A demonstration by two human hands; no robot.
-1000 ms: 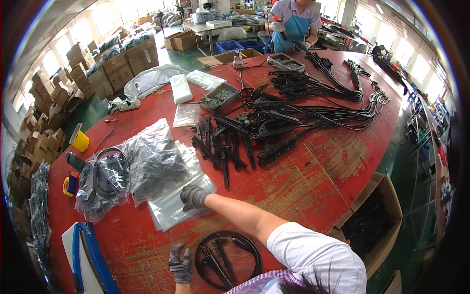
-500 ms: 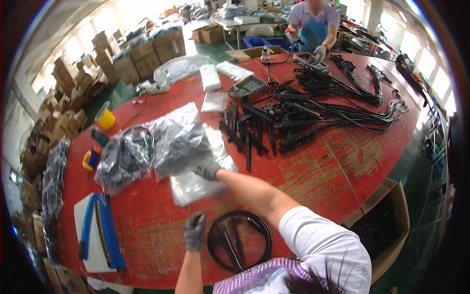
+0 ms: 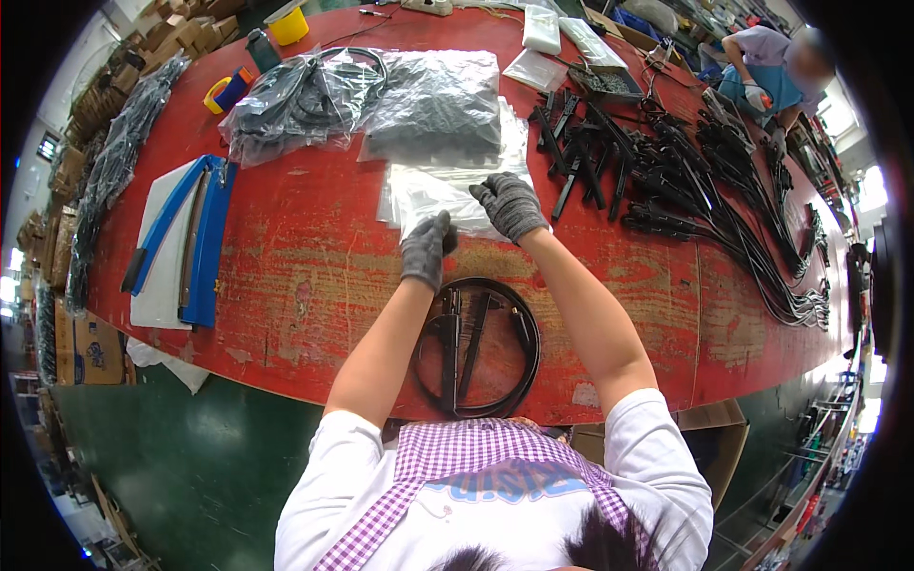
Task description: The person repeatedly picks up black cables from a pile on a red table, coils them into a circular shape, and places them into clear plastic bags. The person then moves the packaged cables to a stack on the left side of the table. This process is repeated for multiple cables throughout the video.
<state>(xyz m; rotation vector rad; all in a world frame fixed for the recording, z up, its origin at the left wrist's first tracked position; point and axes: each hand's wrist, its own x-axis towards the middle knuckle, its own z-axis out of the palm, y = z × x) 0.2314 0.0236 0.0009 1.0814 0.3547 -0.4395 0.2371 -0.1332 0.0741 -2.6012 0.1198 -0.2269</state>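
Observation:
My left hand (image 3: 427, 252), in a grey knit glove, is closed at the near edge of a stack of clear plastic bags (image 3: 405, 190). My right hand (image 3: 514, 207), gloved alike, has its fingers pinched on the bag film at the stack's right side. Just how much film each hand grips is partly hidden. Between my forearms lies a coiled black cable (image 3: 535, 352), with black bar-shaped parts (image 3: 473, 343) inside its ring. Beyond my hands, a filled clear bag of dark parts (image 3: 433, 114) rests on the far part of the stack.
Bagged black cables (image 3: 305, 105) lie left of the stack. A blue-edged paper cutter (image 3: 181, 243) sits on the left of the red table (image 3: 314, 257). Black bars (image 3: 581, 143) and cabled parts (image 3: 695, 190) cover the right. A co-worker (image 3: 771, 76) stands at the far right.
My view has turned downward and to the right. My left hand has moved forward to the bags; my right hand has shifted from beside the filled bag to the nearer bag film.

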